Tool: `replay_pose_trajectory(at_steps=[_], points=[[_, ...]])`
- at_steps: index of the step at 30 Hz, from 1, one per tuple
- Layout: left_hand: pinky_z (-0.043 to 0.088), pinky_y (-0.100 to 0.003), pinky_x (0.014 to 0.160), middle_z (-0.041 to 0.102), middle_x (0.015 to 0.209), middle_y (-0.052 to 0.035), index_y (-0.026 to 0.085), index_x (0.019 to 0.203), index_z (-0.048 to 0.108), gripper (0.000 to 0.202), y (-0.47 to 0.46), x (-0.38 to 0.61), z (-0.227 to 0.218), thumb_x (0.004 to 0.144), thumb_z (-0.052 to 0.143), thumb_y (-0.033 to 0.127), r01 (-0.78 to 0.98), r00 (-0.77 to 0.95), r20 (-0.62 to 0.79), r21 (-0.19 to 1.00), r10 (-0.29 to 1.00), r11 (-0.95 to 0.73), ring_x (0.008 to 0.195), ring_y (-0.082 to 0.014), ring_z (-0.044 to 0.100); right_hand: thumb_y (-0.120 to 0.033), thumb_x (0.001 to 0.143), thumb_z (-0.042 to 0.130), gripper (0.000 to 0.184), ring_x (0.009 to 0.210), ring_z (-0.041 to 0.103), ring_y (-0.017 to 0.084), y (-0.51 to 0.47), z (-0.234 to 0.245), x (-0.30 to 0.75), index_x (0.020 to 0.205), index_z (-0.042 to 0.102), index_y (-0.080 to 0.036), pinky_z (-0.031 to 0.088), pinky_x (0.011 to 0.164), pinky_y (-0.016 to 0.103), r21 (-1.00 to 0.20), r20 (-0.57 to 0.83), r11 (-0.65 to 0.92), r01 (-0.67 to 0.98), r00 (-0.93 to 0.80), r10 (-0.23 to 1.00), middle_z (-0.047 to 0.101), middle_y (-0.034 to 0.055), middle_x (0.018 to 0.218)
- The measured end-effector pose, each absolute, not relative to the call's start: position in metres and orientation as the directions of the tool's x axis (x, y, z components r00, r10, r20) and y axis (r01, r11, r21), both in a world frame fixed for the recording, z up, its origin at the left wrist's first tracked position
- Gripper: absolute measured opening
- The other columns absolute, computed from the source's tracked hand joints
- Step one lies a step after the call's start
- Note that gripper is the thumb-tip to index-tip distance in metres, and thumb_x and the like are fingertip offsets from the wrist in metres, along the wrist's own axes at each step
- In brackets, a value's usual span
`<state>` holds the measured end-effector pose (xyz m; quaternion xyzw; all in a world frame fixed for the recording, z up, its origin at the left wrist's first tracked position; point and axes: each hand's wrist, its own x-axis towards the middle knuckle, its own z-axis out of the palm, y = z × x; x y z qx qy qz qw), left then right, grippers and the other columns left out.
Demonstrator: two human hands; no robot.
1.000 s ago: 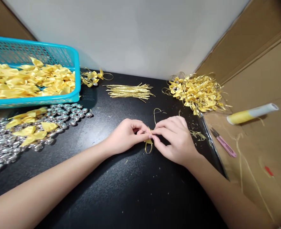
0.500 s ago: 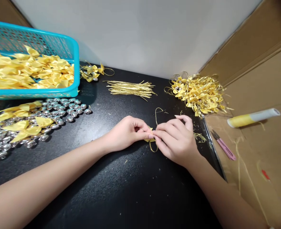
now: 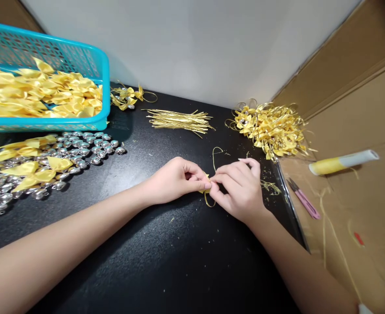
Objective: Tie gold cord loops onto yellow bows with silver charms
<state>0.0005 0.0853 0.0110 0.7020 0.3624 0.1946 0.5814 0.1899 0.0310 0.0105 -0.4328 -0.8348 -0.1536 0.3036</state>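
Note:
My left hand (image 3: 179, 181) is closed, thumb and fingers pinching a small yellow ribbon bow (image 3: 202, 191) that is mostly hidden by the fingertips. Against it, my right hand (image 3: 240, 187) is closed too, its thumb and forefinger pinching gold cord (image 3: 206, 201) at the bow. Below the fingertips the cord hangs in a loop, and a loose end curves up above them. Whatever is inside the pinch cannot be made out. Both hands meet low over a black tabletop (image 3: 130, 266).
A turquoise basket (image 3: 105, 87) holds yellow bows (image 3: 71, 93). Silver beads (image 3: 81, 152) with several bows lie below it. Cut gold cords (image 3: 181, 121) lie ahead; finished-looking bow loops (image 3: 274, 128) are heaped right. Pink-handled snips (image 3: 305, 201) and a yellow-white tube (image 3: 342, 162) rest on cardboard.
My right hand has shifted slightly left, its fingers curling closer to the bow. My left hand keeps its pinch almost unmoved. The whole view has tilted a little.

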Motion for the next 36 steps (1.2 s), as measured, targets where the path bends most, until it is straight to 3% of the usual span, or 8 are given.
replay_pose_trajectory(at_steps=[3,5,10,14,20,26,36], points=[[0.026,-0.020,0.047,0.035,0.054,0.0073,0.014,0.074,0.074,0.017,0.083,0.000,0.011,0.076,0.070,0.030,0.293,0.635,-0.119,0.951,0.763,-0.096,0.051,-0.0067,0.033,-0.017,0.083,0.062,0.013,0.070,0.059,0.014,0.030,0.009,0.190,0.070,0.061,-0.020,0.035,0.089,0.037,-0.062,0.635,0.570,0.819,-0.408,0.656,0.070,-0.0030,0.074],[0.026,-0.020,0.047,0.033,0.055,0.0075,0.013,0.073,0.074,0.014,0.082,0.000,0.010,0.076,0.069,0.026,0.292,0.620,-0.085,0.948,0.780,-0.128,0.050,-0.0064,0.033,-0.017,0.083,0.062,0.013,0.071,0.060,0.014,0.030,0.008,0.189,0.070,0.061,-0.021,0.035,0.088,0.037,-0.080,0.628,0.565,0.821,-0.399,0.668,0.070,-0.0033,0.074],[0.031,-0.020,0.050,0.041,0.055,0.0061,0.014,0.071,0.074,0.009,0.075,0.003,0.008,0.076,0.068,0.018,0.312,0.578,0.113,0.884,0.808,-0.347,0.051,-0.0068,0.040,-0.017,0.082,0.063,0.013,0.072,0.059,0.014,0.029,0.007,0.187,0.070,0.060,-0.020,0.034,0.087,0.037,-0.090,0.619,0.543,0.835,-0.381,0.687,0.070,-0.0028,0.073],[0.034,-0.021,0.053,0.046,0.054,0.0047,0.013,0.068,0.071,0.010,0.071,0.005,0.008,0.076,0.067,0.014,0.333,0.571,0.309,0.760,0.761,-0.558,0.053,-0.0078,0.045,-0.016,0.083,0.061,0.015,0.072,0.058,0.014,0.029,0.007,0.187,0.069,0.060,-0.020,0.034,0.087,0.037,-0.095,0.603,0.535,0.840,-0.379,0.702,0.069,-0.0032,0.073],[0.039,-0.024,0.057,0.053,0.059,0.0010,0.013,0.070,0.068,0.015,0.069,0.006,0.007,0.082,0.062,0.016,0.377,0.595,0.461,0.562,0.658,-0.736,0.058,-0.0116,0.048,-0.016,0.083,0.063,0.015,0.071,0.058,0.014,0.027,0.009,0.185,0.069,0.059,-0.020,0.034,0.086,0.037,-0.109,0.594,0.537,0.836,-0.379,0.710,0.069,-0.0028,0.073],[0.040,-0.028,0.061,0.058,0.065,-0.0015,0.014,0.072,0.065,0.015,0.068,0.006,0.003,0.085,0.058,0.017,0.406,0.633,0.491,0.447,0.598,-0.797,0.060,-0.0137,0.047,-0.017,0.084,0.062,0.015,0.071,0.057,0.014,0.027,0.007,0.185,0.069,0.059,-0.020,0.034,0.086,0.037,-0.103,0.585,0.531,0.841,-0.381,0.717,0.069,-0.0028,0.074],[0.039,-0.027,0.061,0.057,0.064,-0.0002,0.016,0.070,0.062,0.018,0.072,0.007,0.003,0.086,0.056,0.019,0.390,0.674,0.442,0.468,0.592,-0.793,0.062,-0.0138,0.048,-0.017,0.084,0.062,0.016,0.072,0.056,0.014,0.026,0.007,0.184,0.068,0.059,-0.019,0.033,0.087,0.036,-0.139,0.545,0.528,0.838,-0.381,0.747,0.069,-0.0030,0.074]])
